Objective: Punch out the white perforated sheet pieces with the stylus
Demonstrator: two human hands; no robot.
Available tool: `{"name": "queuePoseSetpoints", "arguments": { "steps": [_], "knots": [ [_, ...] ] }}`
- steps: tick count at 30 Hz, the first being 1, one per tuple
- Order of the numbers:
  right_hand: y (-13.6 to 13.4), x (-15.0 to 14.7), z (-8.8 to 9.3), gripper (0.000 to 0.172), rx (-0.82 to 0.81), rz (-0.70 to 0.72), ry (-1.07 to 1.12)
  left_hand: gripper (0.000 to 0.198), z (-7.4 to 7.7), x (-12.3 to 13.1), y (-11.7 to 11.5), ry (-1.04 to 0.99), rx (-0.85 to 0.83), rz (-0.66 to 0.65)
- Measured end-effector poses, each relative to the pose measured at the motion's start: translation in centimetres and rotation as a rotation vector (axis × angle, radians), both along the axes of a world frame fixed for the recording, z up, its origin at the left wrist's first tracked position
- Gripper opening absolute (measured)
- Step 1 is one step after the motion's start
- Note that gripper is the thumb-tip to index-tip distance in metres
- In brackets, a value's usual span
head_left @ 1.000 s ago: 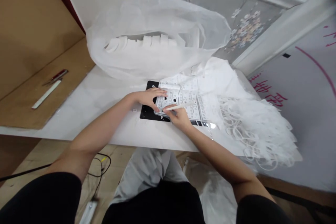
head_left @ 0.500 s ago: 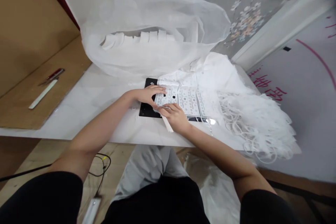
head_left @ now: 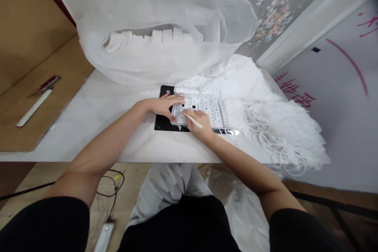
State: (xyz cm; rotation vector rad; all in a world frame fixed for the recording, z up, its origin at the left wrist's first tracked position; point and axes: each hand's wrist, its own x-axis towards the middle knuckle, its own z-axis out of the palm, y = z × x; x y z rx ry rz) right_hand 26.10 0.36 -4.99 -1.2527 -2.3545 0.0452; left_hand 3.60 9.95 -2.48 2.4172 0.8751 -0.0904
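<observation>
My left hand (head_left: pixel 163 105) lies with fingers spread across the left side of a white patterned sheet (head_left: pixel 206 104), thumb near its lower left corner. The sheet shows rows of small rings and a few dark squares. Under its left and front edges a black board (head_left: pixel 162 124) sticks out. My right hand (head_left: pixel 201 125), fingers closed, grips a thin white strip (head_left: pixel 194 120) over the sheet's front part. The strip slants from the fingertips back across the hand; its exact kind is unclear.
A heap of white looped straps (head_left: pixel 289 130) lies right. Behind stands a large translucent bag (head_left: pixel 165 61) with white curved pieces inside. On cardboard (head_left: pixel 17 134) at left rest a pale flat strip (head_left: pixel 34 107) and a red-handled tool (head_left: pixel 49 82). The table's front edge is near me.
My right hand has turned and shifted slightly, and the white strip now lies across it instead of hanging towards the table's front. My left hand stays on the sheet. The view has shifted slightly.
</observation>
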Motion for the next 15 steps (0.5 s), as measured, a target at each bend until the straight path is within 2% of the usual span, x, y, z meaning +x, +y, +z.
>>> {"name": "queuePoseSetpoints", "arguments": {
  "steps": [6,10,15],
  "knots": [
    [0.2,3.3,0.6,0.028,-0.259,-0.024,0.556,0.099,0.3,-0.2,-0.3,0.003,0.007,-0.001],
    [-0.9,5.0,0.1,0.028,-0.416,-0.054,0.611,0.091,0.1,0.0,-0.3,-0.007,0.029,0.012],
    [-1.2,4.9,-0.6,0.024,-0.424,-0.017,0.605,0.093,-0.4,0.3,-0.4,-0.017,0.061,0.029]
  ]
}}
